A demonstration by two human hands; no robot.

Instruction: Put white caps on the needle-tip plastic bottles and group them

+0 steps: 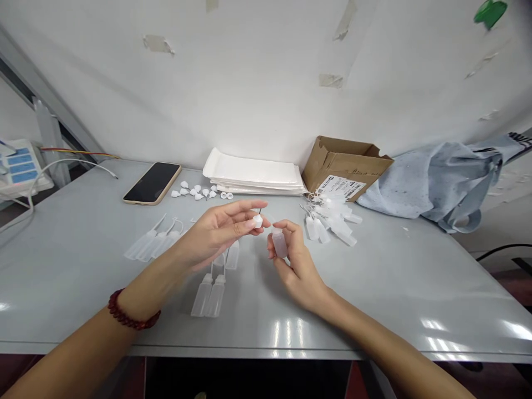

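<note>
Between thumb and fingers my left hand pinches a small white needle-tip cap, its thin dark needle pointing up. Just to the right, my right hand grips a small translucent squeeze bottle, tilted slightly, with its neck toward the cap. Cap and bottle are apart. Under and beside my left hand lie more bottles with strapped caps: a pair in front and a row on the left, partly hidden by my wrist. A heap of similar bottles lies to the right of my right hand.
On the grey table, several loose white caps lie near a phone. White padded envelopes and an open cardboard box stand against the wall. Light-blue cloth covers the right rear; a white cable runs on the left.
</note>
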